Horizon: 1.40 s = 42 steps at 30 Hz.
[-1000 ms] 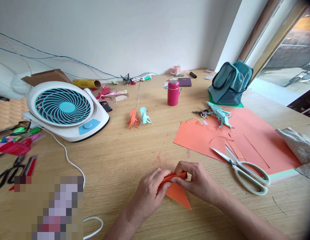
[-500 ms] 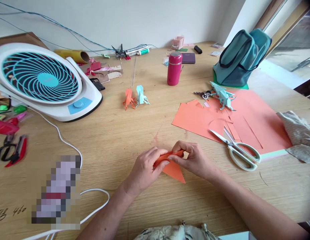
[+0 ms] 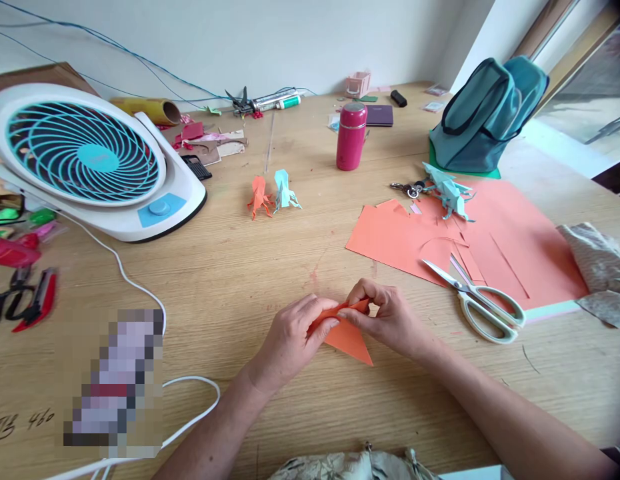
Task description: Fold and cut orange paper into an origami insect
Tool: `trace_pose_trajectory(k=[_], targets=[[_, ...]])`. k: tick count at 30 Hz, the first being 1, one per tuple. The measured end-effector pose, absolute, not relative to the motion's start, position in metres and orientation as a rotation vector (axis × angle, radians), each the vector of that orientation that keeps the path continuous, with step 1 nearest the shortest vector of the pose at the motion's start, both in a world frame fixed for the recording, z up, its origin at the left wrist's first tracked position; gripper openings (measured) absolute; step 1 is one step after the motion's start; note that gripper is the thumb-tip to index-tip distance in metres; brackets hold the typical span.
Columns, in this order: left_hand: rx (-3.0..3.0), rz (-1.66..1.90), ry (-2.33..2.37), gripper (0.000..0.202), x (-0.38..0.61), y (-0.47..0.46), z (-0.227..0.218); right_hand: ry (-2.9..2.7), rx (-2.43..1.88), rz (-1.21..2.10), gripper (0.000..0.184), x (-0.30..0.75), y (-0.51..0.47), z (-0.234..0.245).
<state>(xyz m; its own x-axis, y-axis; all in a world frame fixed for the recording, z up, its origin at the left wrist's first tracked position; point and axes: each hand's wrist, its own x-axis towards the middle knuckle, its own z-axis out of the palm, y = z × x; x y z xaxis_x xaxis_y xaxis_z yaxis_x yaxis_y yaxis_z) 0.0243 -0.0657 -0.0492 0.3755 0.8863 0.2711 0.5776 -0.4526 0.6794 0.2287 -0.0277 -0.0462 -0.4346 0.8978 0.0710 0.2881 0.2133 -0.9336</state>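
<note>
Both my hands pinch a folded piece of orange paper [image 3: 349, 337] just above the wooden table [image 3: 250, 280]. My left hand [image 3: 293, 340] grips its left end with curled fingers. My right hand [image 3: 390, 319] pinches the upper fold from the right. A pointed corner of the paper sticks out below, toward me. White-handled scissors [image 3: 483, 303] lie to the right on a large cut orange sheet [image 3: 495, 247].
A white and teal fan [image 3: 90, 163] stands at the left with its white cord [image 3: 135, 293] trailing toward me. Small orange and light blue paper figures [image 3: 271, 195] sit mid-table, a pink bottle [image 3: 351, 135] behind them. A teal bag [image 3: 487, 110] and a blue paper figure [image 3: 447, 192] are at the right.
The view tilted downward a second ago, then held. My hands keep pinching the orange paper, and my right fingers have shifted slightly along the upper fold.
</note>
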Motion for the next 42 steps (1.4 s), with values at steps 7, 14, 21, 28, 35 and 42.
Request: trace_pose_trajectory(k=[7,14,21,28,35,42], targets=[[2.061,0.874,1.266,0.012,0.027,-0.065,-0.047,-1.728,-1.157,1.334,0.029,0.229,-0.028,-0.053],[1.843,0.981,1.334,0.012,0.028,-0.064,-0.046,-1.512,-1.011,1.677,0.043,0.227,-0.023,-0.057],[1.853,1.033,1.359,0.011,0.028,-0.064,-0.047,-1.576,-1.031,1.785,0.034,0.226,-0.026,-0.062],[1.870,1.014,1.333,0.013,0.029,-0.065,-0.048,-1.552,-1.118,1.737,0.038,0.223,-0.028,-0.057],[1.688,0.969,1.405,0.009,0.028,-0.063,-0.048,-1.483,-1.194,1.689,0.044,0.224,-0.027,-0.060],[1.561,0.883,1.367,0.013,0.020,-0.058,-0.052,-1.424,-1.173,1.688,0.038,0.222,-0.028,-0.056]])
